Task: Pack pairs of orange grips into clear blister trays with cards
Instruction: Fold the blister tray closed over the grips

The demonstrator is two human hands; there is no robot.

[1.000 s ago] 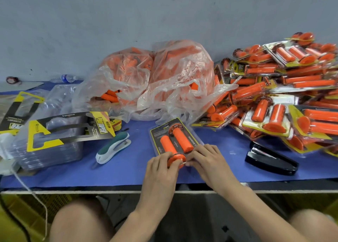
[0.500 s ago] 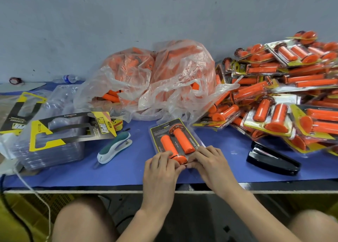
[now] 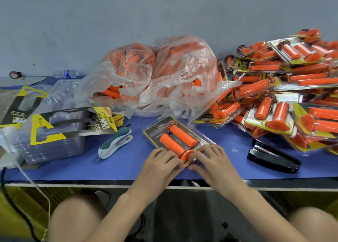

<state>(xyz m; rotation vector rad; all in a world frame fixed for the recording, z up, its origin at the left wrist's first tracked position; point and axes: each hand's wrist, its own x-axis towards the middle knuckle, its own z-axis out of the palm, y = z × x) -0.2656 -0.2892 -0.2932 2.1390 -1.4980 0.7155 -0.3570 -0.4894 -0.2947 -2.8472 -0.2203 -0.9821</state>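
Observation:
A clear blister pack [image 3: 155,132] with a dark, yellow-edged card lies on the blue table top in front of me. Two orange grips [image 3: 182,135] sit side by side in it, pointing away to the upper left. My left hand [image 3: 161,162] and my right hand [image 3: 212,159] meet at the pack's near end. Both pinch its edge on either side of the left grip's flange [image 3: 186,154]. The pack's near edge is hidden under my fingers.
Two plastic bags of loose orange grips [image 3: 164,77] lie behind the pack. Several finished packs [image 3: 283,95] are piled at the right. Left stands a stack of empty trays [image 3: 54,148] with a card [image 3: 73,126] on top. A white-teal stapler [image 3: 115,143] and a black stapler [image 3: 272,157] flank the pack.
My two hands have closed in on the near end of the pack, and my fingers now lie lower around the left grip's flange. The pack has stayed in place.

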